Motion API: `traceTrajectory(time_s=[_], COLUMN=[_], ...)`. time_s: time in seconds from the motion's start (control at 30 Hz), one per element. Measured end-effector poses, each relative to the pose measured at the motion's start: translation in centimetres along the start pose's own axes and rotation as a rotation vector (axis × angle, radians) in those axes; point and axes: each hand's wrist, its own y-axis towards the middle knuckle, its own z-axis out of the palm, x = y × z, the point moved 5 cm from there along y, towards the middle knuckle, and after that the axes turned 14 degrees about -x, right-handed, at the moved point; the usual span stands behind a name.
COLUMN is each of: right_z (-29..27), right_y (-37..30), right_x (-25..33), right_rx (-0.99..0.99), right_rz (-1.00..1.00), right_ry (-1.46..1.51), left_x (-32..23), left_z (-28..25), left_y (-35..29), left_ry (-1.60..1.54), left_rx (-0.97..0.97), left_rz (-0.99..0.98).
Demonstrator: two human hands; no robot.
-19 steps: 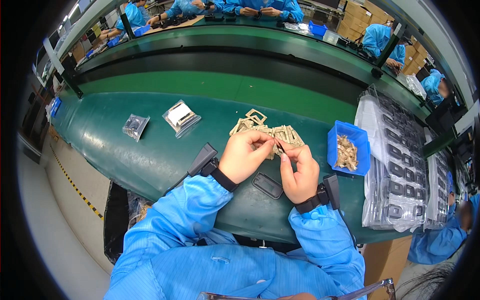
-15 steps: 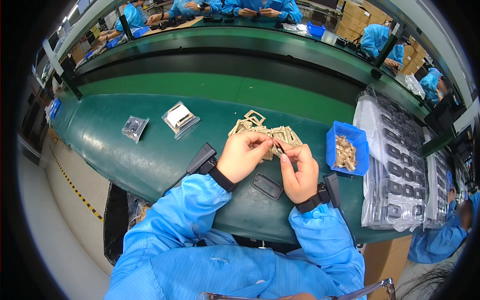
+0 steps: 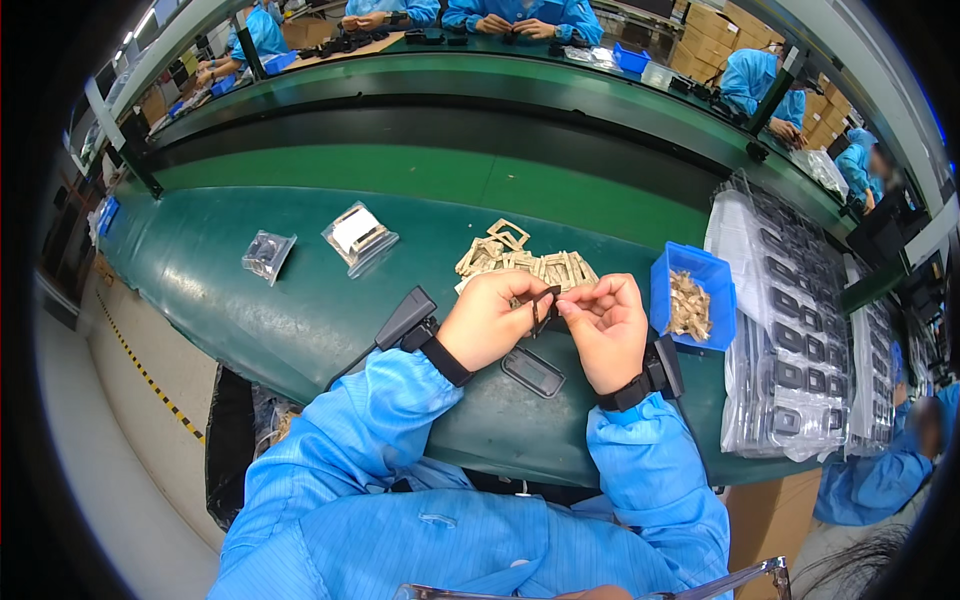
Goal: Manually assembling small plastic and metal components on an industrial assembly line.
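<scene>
My left hand (image 3: 488,318) pinches a thin black rectangular frame (image 3: 541,318) between thumb and fingers, holding it tilted above the table. At the frame's right edge, the thumb and fingertips of my right hand (image 3: 612,335) are pressed together; whether they grip the frame or some small piece is too small to tell. Below them a dark grey oblong cover with a raised rim (image 3: 533,373) lies on the green table mat. Just beyond my fingers is a heap of beige rectangular frames (image 3: 508,240), partly hidden by my hands.
A blue bin (image 3: 727,300) holds small beige-brown pieces (image 3: 690,306). Stacked clear trays with black frames (image 3: 790,340) stand at the right. Two clear bags of parts (image 3: 268,256) (image 3: 360,238) lie left. A green ledge (image 3: 440,170) runs behind; co-workers (image 3: 520,18) sit beyond it.
My hands have moved slightly apart, the right one a little to the right. The black frame has turned so that more of its outline shows, below my left fingertips.
</scene>
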Motion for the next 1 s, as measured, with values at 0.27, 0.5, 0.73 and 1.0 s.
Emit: traceTrajectory(time_s=[0.27,0.5,0.73,1.0], right_z=[-0.6,-3.5,-8.4,-12.5], right_y=[0.0,-4.2,-9.5,-11.9], right_x=[1.3,5.7,9.1,10.2], right_rx=[0.065,0.019,-0.167,-0.217], right_rz=[0.041,-0.14,-0.461,-0.42], right_ry=[-0.082,-0.079,-0.094,-0.287], left_x=[-2.2,-6.2,-8.6,-7.0], left_z=[0.1,2.9,8.7,14.2], left_y=[-0.6,-3.4,-5.6,-6.1], left_ry=[0.14,0.137,0.021,-0.071], left_rx=[0.068,0.32,0.639,0.914], left_rz=[0.304,0.516,0.398,0.274])
